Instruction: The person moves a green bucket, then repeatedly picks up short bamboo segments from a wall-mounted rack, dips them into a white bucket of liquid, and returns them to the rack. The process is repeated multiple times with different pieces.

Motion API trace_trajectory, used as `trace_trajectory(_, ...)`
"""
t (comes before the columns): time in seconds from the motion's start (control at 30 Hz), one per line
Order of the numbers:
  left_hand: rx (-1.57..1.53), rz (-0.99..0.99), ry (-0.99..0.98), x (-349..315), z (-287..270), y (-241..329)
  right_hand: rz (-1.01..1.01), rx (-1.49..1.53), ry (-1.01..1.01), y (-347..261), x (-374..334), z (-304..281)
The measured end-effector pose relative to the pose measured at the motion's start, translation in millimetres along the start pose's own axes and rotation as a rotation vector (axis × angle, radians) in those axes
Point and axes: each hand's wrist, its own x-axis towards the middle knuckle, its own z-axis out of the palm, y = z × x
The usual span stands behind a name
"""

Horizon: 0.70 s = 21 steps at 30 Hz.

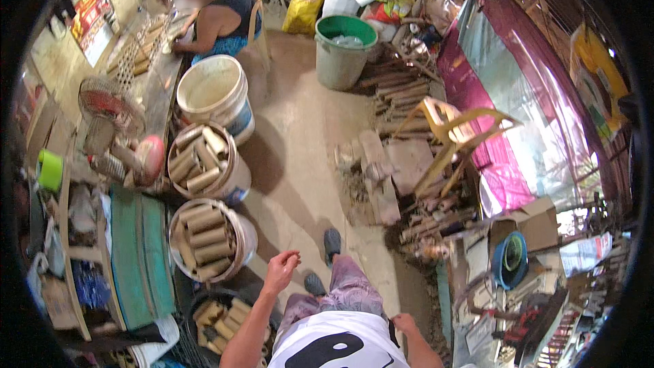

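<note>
My left hand is raised in front of my left thigh, its fingers curled in, and nothing shows in it. It is nearest to a white bucket filled with short cut bamboo tubes, without touching it. Beside my right hip hangs my right hand, its fingers turned down and too small to make out. Below my left forearm stands a dark basket with more bamboo pieces. A second bucket of bamboo tubes stands farther off.
A pale bucket and a grey-green bin stand ahead. At a bench on the far left, a person sits. A fan is on the left; a wooden chair, stacked sticks and a cardboard box line the right.
</note>
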Motion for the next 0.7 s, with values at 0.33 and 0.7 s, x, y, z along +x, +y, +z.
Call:
trace_trajectory(0.33, -0.055, 0.052, 0.196, 299, -30, 142, -0.459, 0.019, 0.496, -349, 263, -285)
trace_trajectory(0.7, -0.084, -0.002, 0.072, 624, -69, 288, -0.530, 0.495, 0.555, -777, 358, -586)
